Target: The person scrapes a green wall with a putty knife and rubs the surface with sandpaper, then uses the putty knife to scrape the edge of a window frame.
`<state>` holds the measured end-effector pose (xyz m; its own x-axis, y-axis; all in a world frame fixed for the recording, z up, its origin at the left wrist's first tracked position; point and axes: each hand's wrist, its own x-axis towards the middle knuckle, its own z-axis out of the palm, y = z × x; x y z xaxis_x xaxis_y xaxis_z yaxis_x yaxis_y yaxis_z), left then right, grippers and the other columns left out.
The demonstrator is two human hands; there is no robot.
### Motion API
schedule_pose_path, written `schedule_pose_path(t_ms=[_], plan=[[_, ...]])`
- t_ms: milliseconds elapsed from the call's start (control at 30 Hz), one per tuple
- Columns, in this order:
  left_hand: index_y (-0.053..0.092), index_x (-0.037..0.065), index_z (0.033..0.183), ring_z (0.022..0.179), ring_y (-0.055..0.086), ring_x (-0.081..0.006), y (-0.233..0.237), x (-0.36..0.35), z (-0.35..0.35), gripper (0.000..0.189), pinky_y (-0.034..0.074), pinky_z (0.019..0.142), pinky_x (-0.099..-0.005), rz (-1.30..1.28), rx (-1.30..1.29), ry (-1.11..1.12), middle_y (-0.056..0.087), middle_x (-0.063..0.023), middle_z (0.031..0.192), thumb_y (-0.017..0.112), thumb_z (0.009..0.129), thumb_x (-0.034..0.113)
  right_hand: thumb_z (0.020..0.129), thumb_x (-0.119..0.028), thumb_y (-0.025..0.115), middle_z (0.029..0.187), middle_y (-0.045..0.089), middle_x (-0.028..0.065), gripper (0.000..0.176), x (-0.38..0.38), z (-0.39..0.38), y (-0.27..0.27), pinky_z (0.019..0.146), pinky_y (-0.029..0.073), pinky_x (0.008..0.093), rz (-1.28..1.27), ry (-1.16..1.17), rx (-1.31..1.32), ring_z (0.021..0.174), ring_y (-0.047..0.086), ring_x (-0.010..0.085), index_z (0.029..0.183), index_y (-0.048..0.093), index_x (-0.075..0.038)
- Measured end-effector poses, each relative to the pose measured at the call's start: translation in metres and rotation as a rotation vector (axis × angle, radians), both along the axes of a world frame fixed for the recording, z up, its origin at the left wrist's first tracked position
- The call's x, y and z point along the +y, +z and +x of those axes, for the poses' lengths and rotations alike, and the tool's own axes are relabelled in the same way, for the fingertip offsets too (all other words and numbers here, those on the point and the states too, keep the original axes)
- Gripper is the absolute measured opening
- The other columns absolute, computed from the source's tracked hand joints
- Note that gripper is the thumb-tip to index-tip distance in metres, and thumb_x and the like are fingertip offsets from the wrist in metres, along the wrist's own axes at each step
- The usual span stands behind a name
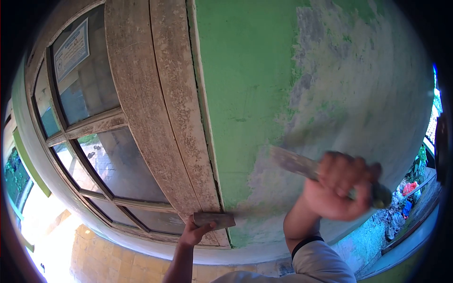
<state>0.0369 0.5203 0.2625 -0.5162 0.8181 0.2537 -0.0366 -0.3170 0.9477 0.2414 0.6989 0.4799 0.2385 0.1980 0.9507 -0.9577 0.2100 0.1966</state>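
My right hand (342, 186) is wrapped round the handle of a scraper (295, 162), slightly blurred. Its flat, dull blade points left at the border between green paint and bare grey patches on the wall (245, 94); whether it touches cannot be told. A dark handle end sticks out to the right of the fist. Low down by the window frame (174, 118), my left hand (193, 233) grips a flat rectangular brown block (214, 220), thumb across its front. The block overlaps the frame's lower right edge in view.
Glass panes (106, 160) in weathered wood fill the left side, with a paper notice (71, 51) on an upper pane. Yellowish floor tiles (99, 250) lie below. Mixed clutter (401, 212) sits beyond the wall at the right.
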Motion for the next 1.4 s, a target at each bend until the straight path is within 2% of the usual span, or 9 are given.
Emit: schedule_pose_path(t_ms=[133, 267, 467, 667, 800, 967, 1100, 1300, 1400], plan=[[0.061, 0.0, 0.104, 0.096, 0.058, -0.0151, 0.006, 0.001, 0.001, 0.03, 0.044, 0.086, -0.031, 0.011, 0.022, -0.038, 0.064, -0.0072, 0.101, 0.068, 0.075, 0.007, 0.087, -0.013, 0.043, 0.059, 0.042, 0.0021, 0.011, 0.005, 0.007, 0.001, 0.042, 0.03, 0.0271, -0.037, -0.058, 0.153, 0.043, 0.034, 0.011, 0.08, 0.036, -0.01], [0.062, -0.001, 0.103, 0.095, 0.058, -0.0147, 0.007, 0.001, 0.003, 0.029, 0.044, 0.085, -0.0302, 0.014, 0.005, -0.043, 0.065, -0.0072, 0.1, 0.067, 0.075, 0.006, 0.089, -0.015, 0.044, 0.059, 0.039, 0.0002, 0.015, 0.005, 0.0, 0.004, 0.049, 0.032, 0.0266, 0.013, -0.054, -0.022, 0.046, 0.035, 0.0094, 0.076, 0.038, -0.011], [0.064, -0.001, 0.099, 0.093, 0.058, -0.0143, 0.009, 0.001, 0.004, 0.026, 0.044, 0.084, -0.03, 0.02, 0.028, -0.026, 0.065, -0.006, 0.096, 0.068, 0.075, 0.007, 0.09, -0.016, 0.043, 0.06, 0.039, 0.0009, 0.014, 0.005, 0.02, 0.003, 0.05, 0.032, 0.0261, -0.01, -0.016, 0.094, 0.046, 0.036, 0.0094, 0.078, 0.039, -0.01], [0.064, 0.0, 0.1, 0.093, 0.058, -0.014, 0.0, 0.001, 0.001, 0.026, 0.044, 0.084, -0.0296, 0.02, -0.008, -0.028, 0.065, -0.0055, 0.096, 0.068, 0.075, 0.008, 0.09, -0.016, 0.043, 0.06, 0.039, 0.0011, 0.013, 0.008, 0.011, 0.014, 0.049, 0.031, 0.0266, -0.055, 0.043, 0.038, 0.046, 0.036, 0.0095, 0.081, 0.042, -0.008], [0.063, 0.0, 0.101, 0.094, 0.058, -0.0144, 0.007, 0.001, 0.002, 0.027, 0.044, 0.085, -0.0298, 0.011, 0.046, -0.037, 0.065, -0.0059, 0.097, 0.068, 0.075, 0.008, 0.09, -0.016, 0.042, 0.06, 0.039, 0.001, 0.012, 0.008, 0.02, 0.01, 0.049, 0.031, 0.0266, 0.057, -0.001, 0.12, 0.046, 0.036, 0.0095, 0.082, 0.042, -0.008], [0.062, -0.001, 0.104, 0.095, 0.058, -0.0151, -0.001, 0.001, 0.0, 0.032, 0.044, 0.087, -0.0308, 0.014, -0.007, -0.026, 0.064, -0.0067, 0.099, 0.068, 0.074, 0.009, 0.089, -0.017, 0.044, 0.059, 0.038, 0.0002, 0.018, 0.0, 0.002, 0.014, 0.05, 0.031, 0.0262, -0.078, -0.031, -0.027, 0.045, 0.035, 0.0089, 0.074, 0.039, -0.01], [0.061, -0.002, 0.104, 0.095, 0.058, -0.0153, 0.003, 0.002, 0.001, 0.033, 0.044, 0.087, -0.031, 0.018, 0.033, -0.034, 0.064, -0.0069, 0.1, 0.068, 0.074, 0.009, 0.089, -0.017, 0.043, 0.059, 0.038, 0.0001, 0.015, 0.002, 0.028, 0.014, 0.049, 0.031, 0.0264, 0.046, -0.004, 0.111, 0.045, 0.035, 0.0085, 0.077, 0.039, -0.01], [0.062, -0.002, 0.102, 0.094, 0.058, -0.0151, 0.005, 0.0, 0.004, 0.032, 0.044, 0.086, -0.0303, 0.007, 0.006, -0.018, 0.064, -0.0067, 0.098, 0.069, 0.074, 0.01, 0.089, -0.017, 0.045, 0.059, 0.038, 0.0, 0.019, 0.006, 0.004, 0.016, 0.05, 0.032, 0.026, -0.053, -0.005, -0.033, 0.045, 0.035, 0.0086, 0.072, 0.039, -0.011], [0.062, -0.001, 0.102, 0.093, 0.058, -0.0147, 0.006, 0.002, 0.003, 0.031, 0.044, 0.085, -0.0302, 0.018, 0.021, -0.029, 0.064, -0.0063, 0.098, 0.069, 0.074, 0.01, 0.089, -0.016, 0.044, 0.059, 0.039, 0.0007, 0.017, 0.004, 0.023, 0.017, 0.049, 0.031, 0.0262, -0.02, 0.023, 0.085, 0.045, 0.035, 0.0092, 0.073, 0.039, -0.01]])
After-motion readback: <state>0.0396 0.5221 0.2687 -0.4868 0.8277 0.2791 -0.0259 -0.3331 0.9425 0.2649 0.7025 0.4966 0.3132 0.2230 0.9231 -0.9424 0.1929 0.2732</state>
